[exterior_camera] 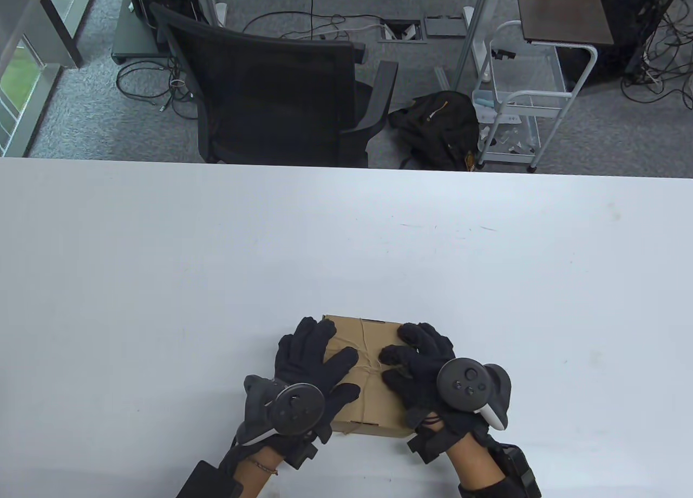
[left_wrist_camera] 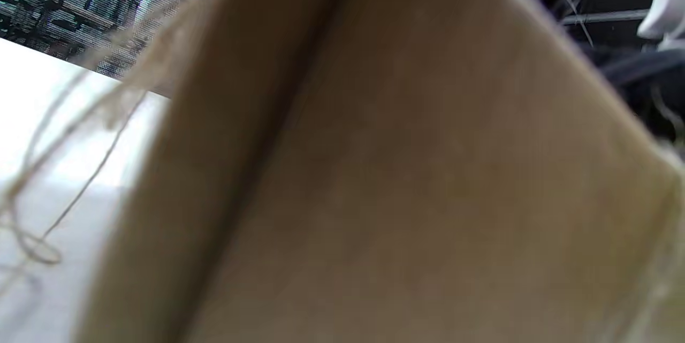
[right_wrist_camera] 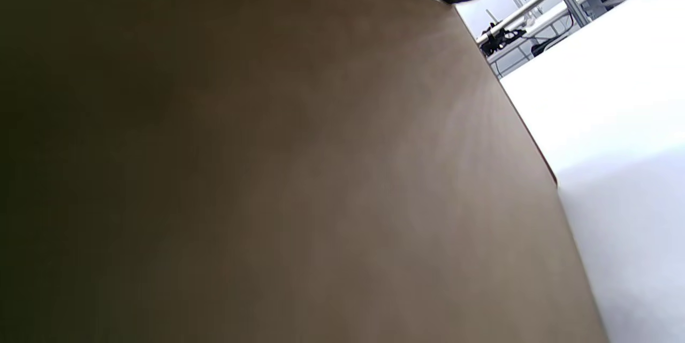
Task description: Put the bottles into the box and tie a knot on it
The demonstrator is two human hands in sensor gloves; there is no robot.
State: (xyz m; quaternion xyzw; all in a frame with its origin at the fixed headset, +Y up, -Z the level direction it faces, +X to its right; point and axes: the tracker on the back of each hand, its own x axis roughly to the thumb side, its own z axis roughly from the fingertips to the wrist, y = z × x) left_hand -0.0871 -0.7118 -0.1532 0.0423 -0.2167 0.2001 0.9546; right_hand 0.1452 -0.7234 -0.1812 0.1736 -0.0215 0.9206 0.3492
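Note:
A closed brown cardboard box point(exterior_camera: 361, 406) lies near the table's front edge, with thin twine point(exterior_camera: 364, 336) wrapped around it and crossing at a knot point(exterior_camera: 371, 365) on the lid. My left hand point(exterior_camera: 316, 357) lies on the left part of the lid with its fingers spread flat. My right hand point(exterior_camera: 414, 357) rests on the right part, fingertips bent down beside the knot. The left wrist view is filled by the blurred box point(left_wrist_camera: 401, 172), with loose twine ends point(left_wrist_camera: 80, 182) at the left. The box wall point(right_wrist_camera: 267, 172) fills the right wrist view. No bottles are in view.
The white table point(exterior_camera: 346, 249) stretches wide around the box. Beyond its far edge stand a black office chair point(exterior_camera: 270, 86), a black backpack point(exterior_camera: 433, 124) on the floor and a white wire cart point(exterior_camera: 520, 103).

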